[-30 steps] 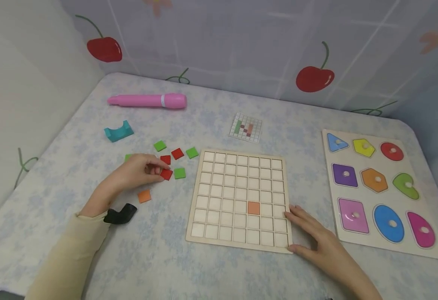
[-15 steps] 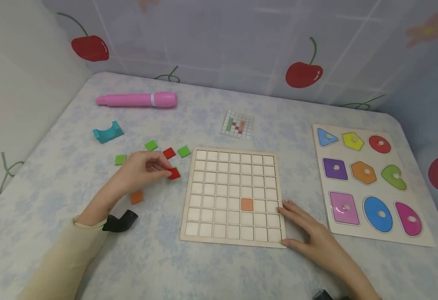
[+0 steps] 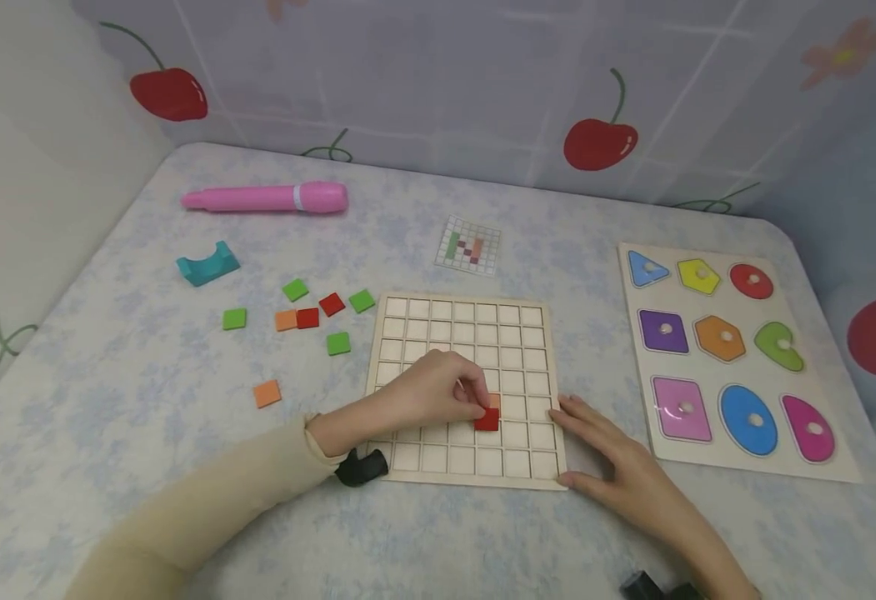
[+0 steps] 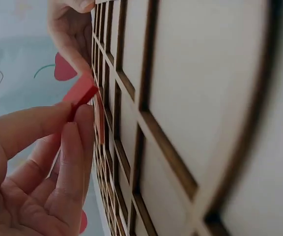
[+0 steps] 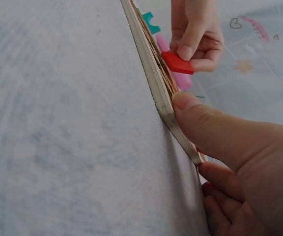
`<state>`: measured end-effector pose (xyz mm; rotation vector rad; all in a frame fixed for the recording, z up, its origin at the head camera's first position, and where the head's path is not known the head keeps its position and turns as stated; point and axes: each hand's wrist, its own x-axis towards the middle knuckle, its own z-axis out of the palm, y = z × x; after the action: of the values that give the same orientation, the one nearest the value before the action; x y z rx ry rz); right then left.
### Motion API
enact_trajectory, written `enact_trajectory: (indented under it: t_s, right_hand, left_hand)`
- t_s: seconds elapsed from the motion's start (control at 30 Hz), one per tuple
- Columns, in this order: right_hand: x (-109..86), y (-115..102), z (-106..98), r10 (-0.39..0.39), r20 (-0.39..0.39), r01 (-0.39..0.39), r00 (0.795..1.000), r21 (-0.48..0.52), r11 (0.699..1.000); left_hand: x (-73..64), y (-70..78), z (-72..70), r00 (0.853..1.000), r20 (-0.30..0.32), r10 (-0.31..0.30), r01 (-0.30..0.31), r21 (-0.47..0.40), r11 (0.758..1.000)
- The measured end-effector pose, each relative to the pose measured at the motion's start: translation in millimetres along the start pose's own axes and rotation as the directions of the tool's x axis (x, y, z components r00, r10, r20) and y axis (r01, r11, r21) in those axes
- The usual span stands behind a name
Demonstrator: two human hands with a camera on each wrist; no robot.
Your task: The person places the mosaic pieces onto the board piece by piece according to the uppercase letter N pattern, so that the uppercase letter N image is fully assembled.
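Currently the left hand [image 3: 433,387] pinches a red tile [image 3: 487,419] between thumb and fingers, tilted just over the grid board [image 3: 510,358] and partly covering the orange tile [image 3: 494,402] set in it. The right hand [image 3: 625,467], fingers loosely extended, touches the board's right edge by the near corner. Left of the board, several loose green tiles [image 3: 338,343] lie on the tabletop [image 3: 407,542]; a patterned card [image 3: 468,246] lies beyond its far edge.

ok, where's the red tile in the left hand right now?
Head view: the left hand pinches the red tile above the grid board, right of its centre; in the image it sits just below the orange tile.
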<state>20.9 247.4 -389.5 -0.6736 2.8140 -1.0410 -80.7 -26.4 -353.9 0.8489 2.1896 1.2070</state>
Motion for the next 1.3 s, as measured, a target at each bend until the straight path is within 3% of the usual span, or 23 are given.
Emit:
enact_trajectory:
  t_s: [0.53, 0.83, 0.97, 1.07, 1.13, 1.2, 1.3]
  right_hand:
    - [2.0, 0.0, -1.2, 0.027, 0.018, -0.027, 0.999, 0.000, 1.000]
    - [1.4, -0.7, -0.9, 0.017, 0.013, -0.017, 1.000, 0.003, 1.000]
    - [1.2, -0.6, -0.1, 0.031, 0.015, -0.031, 0.999, 0.007, 1.000]
    - [0.7, -0.6, 0.1, 0.042, 0.019, -0.042, 0.999, -0.001, 0.999]
    - [0.5, -0.4, 0.2, 0.036, 0.017, -0.036, 0.999, -0.004, 0.999]
    - [0.5, -0.4, 0.2, 0.024, 0.015, -0.024, 1.000, -0.009, 1.000]
    - [1.2, -0.2, 0.1, 0.009, 0.013, -0.009, 1.000, -0.009, 1.000]
  left_hand:
    - [0.3, 4.2, 7.8, 0.997, 0.074, -0.008, 0.006, 0.034, 0.999]
    - [-0.8, 2.4, 13.1, 1.000, 0.023, 0.019, -0.023, 0.172, 0.985]
    - [-1.4, -3.6, 11.4, 0.999, 0.021, 0.033, -0.034, 0.073, 0.997]
    - [-3.6, -9.4, -1.6, 1.000, 0.005, 0.027, -0.027, -0.047, 0.999]
    - [-8.3, -14.5, -17.7, 0.999, -0.032, 0.006, -0.009, -0.108, 0.994]
    - [-16.5, -21.8, -38.3, 0.995, -0.098, -0.027, 0.012, -0.147, 0.989]
    - [-35.5, -39.1, -74.3, 0.972, -0.213, -0.098, 0.066, -0.150, 0.986]
